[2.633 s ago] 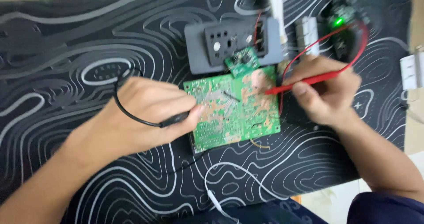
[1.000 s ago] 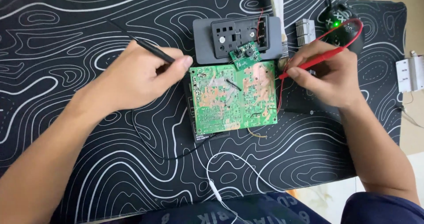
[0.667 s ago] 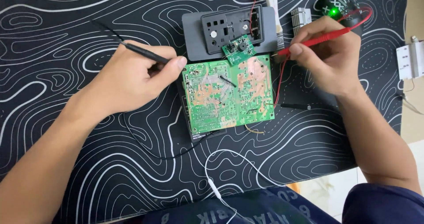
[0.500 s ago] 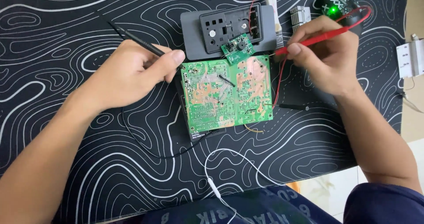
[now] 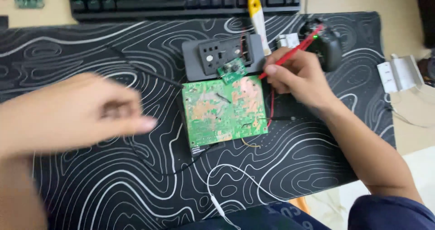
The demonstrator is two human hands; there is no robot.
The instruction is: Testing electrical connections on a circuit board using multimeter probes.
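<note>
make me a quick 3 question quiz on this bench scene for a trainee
1. True or false: the right hand holds a red probe.
2. Multiple choice: the green circuit board lies on
A. the keyboard
B. the black patterned mat
C. a bare wooden table
3. Fill in: the blurred left hand is to the ______ of the circuit board in the head view.

Key
1. True; its tip points at the board's upper right corner.
2. B; the board rests on the black patterned mat, with the keyboard beyond the mat's far edge.
3. Left; it is apart from the board, and the blur hides whether it grips anything.
</note>
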